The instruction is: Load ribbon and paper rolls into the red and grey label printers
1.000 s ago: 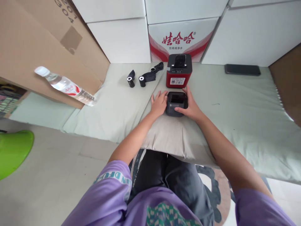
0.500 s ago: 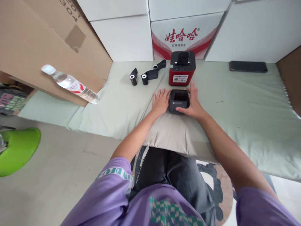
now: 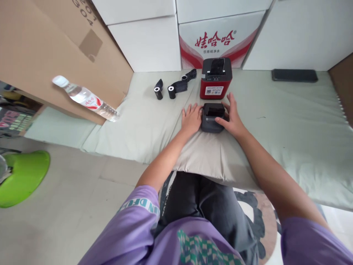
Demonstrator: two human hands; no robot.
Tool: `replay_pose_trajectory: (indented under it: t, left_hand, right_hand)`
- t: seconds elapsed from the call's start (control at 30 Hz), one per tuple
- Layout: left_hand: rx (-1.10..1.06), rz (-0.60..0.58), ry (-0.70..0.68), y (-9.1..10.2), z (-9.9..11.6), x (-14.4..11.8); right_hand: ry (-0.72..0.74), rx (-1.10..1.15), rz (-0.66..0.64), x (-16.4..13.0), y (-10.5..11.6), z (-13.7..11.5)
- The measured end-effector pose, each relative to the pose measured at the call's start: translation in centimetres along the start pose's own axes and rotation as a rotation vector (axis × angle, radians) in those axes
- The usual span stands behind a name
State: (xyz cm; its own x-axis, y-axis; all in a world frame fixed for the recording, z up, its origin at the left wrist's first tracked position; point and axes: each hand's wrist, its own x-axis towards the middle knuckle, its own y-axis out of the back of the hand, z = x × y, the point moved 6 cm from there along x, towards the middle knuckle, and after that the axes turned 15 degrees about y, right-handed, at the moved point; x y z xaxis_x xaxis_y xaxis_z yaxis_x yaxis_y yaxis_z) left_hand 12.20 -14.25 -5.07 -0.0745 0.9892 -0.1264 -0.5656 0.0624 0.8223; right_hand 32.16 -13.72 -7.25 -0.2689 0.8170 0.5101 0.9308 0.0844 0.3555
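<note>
A small black printer (image 3: 212,124) with a dark glossy window on top rests on the pale cushion. My right hand (image 3: 232,118) grips it from the right, thumb over the front face and fingers at its right side, the index finger stretched forward. Flat on the cloth at the printer's left side lies my left hand (image 3: 191,119), fingers spread, fingertips by the printer's edge. Just behind stands a red and black receipt printer (image 3: 216,79) with a white label on its front.
Several black ribbon rolls (image 3: 172,91) lie behind my left hand. A clear water bottle (image 3: 89,100) leans by a large cardboard box (image 3: 110,70). A black phone-like slab (image 3: 294,75) lies at the back right. White boxes (image 3: 146,46) line the rear; a green seat (image 3: 26,176) is lower left.
The whole view has shifted slightly. My right thumb sits a little higher on the small printer's front, near its window. My left hand stays flat beside it.
</note>
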Motion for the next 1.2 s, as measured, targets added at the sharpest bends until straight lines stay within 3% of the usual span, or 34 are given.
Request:
replay_pose_trajectory:
  t: [0.23,0.37,0.53,0.6,0.67,0.77,0.9,1.07,1.2]
  left_hand:
    - [-0.138,0.046,0.014,0.8,0.3,0.3]
    - [-0.215,0.082,0.011,1.1,0.2,0.6]
    - [-0.336,0.087,-0.023,1.1,0.1,0.9]
    - [-0.373,0.084,-0.078,0.9,0.5,1.0]
    - [-0.375,0.089,-0.161,0.5,1.1,1.2]
    - [-0.358,0.093,-0.265,0.1,1.8,1.3]
    - [-0.356,0.072,-0.407,0.6,2.0,1.0]
    - [-0.319,-0.108,-0.634,1.6,2.5,0.8]
    - [-0.129,-0.075,-0.563,3.2,3.9,2.2]
  right_hand:
    - [0.027,0.130,0.032,0.1,0.4,1.7]
    - [0.022,0.116,0.075,0.3,0.4,1.4]
    - [-0.097,0.081,0.358,0.8,1.5,1.8]
    - [-0.170,0.041,0.493,1.2,1.9,2.4]
    - [-0.182,-0.060,0.548,1.7,2.2,2.4]
    - [-0.117,-0.182,0.493,2.3,2.1,1.5]
    - [-0.072,-0.125,0.453,2.1,1.9,0.7]
    - [-0.122,-0.051,0.531,2.1,1.8,1.4]
    - [-0.142,-0.025,0.544,2.3,1.7,1.7]
